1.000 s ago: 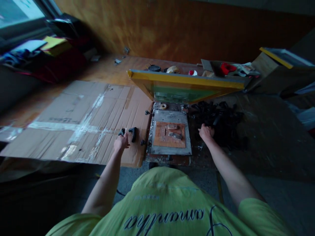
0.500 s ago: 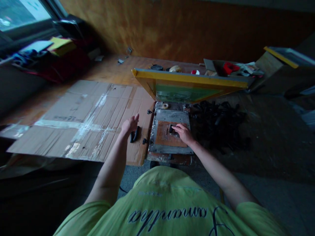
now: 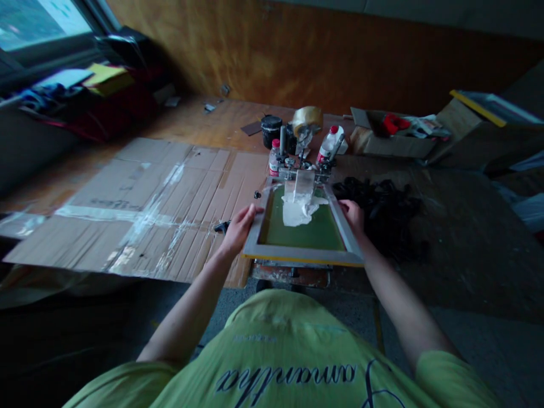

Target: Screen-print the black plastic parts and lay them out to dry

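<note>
A screen printing frame (image 3: 352, 243) lies low over the printing base, tilted slightly, with green mesh and a patch of white ink (image 3: 297, 212) on top. My left hand (image 3: 238, 228) is closed at the frame's left edge, fingertips against it. Around the right edge my right hand (image 3: 353, 216) is closed, its fingers partly hidden. A squeegee (image 3: 304, 184) stands over the far end of the mesh, held in a metal clamp. Beside my left hand, a black curved piece (image 3: 221, 226) rests on the cardboard. The frame hides whatever lies on the base.
Flattened cardboard (image 3: 170, 209) covers the table on the left. A heap of black pieces (image 3: 382, 209) lies on the right. Behind the frame stand two red-capped bottles, a black tub (image 3: 271, 130) and a tape roll (image 3: 308, 119). An open box (image 3: 395, 144) sits at the back right.
The raised frame has come down over the base. My right hand has left the black piece on the base for the frame's right edge; my left hand has moved to its left edge.
</note>
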The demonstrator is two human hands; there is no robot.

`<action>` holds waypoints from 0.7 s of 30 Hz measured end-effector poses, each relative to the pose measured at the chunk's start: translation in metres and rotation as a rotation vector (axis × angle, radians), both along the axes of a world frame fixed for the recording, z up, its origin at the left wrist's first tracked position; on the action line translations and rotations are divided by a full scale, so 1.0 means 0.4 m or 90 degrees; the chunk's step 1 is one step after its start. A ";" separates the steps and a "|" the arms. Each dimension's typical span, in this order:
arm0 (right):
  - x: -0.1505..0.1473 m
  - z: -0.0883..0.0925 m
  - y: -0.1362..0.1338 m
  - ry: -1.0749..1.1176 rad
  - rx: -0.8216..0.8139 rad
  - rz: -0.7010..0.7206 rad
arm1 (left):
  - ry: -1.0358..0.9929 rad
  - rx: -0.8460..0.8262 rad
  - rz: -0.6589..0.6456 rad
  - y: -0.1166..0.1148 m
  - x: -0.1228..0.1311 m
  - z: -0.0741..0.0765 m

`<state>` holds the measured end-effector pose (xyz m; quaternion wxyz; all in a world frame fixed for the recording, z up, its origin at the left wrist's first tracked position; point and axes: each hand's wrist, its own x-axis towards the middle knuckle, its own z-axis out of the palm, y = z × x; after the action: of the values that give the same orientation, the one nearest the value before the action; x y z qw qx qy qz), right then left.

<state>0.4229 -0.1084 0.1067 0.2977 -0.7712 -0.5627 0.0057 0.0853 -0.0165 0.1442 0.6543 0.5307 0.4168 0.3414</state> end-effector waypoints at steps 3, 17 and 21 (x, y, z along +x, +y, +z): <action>-0.020 0.045 0.069 -0.034 0.047 0.023 | 0.080 -0.050 0.010 -0.039 -0.014 -0.123; -0.216 0.006 0.005 -0.251 -0.194 0.443 | 0.205 -0.002 0.000 -0.013 -0.015 -0.301; -0.204 0.033 0.022 -0.221 -0.200 0.467 | 0.192 -0.008 -0.005 -0.016 -0.013 -0.299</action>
<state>0.3414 -0.0996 0.1201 0.0558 -0.5459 -0.8333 0.0668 0.0803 -0.0228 0.0246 0.5889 0.5733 0.5106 0.2526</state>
